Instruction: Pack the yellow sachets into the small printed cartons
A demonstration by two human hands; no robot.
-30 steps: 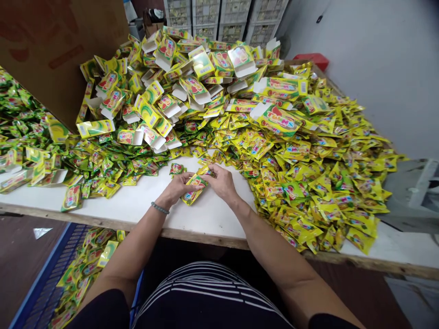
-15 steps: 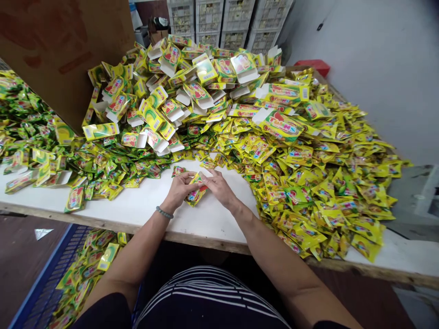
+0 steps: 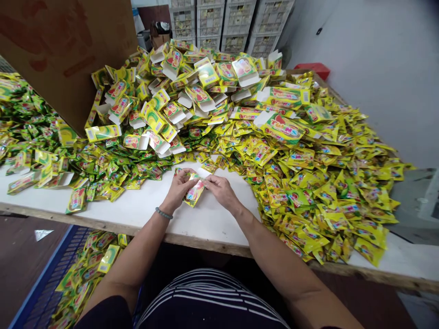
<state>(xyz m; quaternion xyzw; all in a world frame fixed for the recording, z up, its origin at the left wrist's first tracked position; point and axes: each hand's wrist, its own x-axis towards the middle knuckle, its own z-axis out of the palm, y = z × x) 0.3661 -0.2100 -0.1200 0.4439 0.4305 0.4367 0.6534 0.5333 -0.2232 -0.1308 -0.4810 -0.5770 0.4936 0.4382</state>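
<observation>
A small yellow printed carton is held above the white table near its front edge. My left hand grips its left side, thumb across the face. The fingers of my right hand pinch the carton's upper right end, where a white flap sticks up. Whether anything is inside the carton cannot be made out. Behind the hands lies a heap of open yellow cartons. Yellow packets are piled to the right, and green packets lie to the left.
A brown cardboard sheet stands at the back left. Below the table's wooden edge, a blue crate contains filled-looking cartons. Stacked white crates stand behind, and a wall rises at the right.
The carton has turned so more of its printed face shows. My right hand has drawn slightly back, its fingers now pinching at the flap end. My left hand keeps its grip.
</observation>
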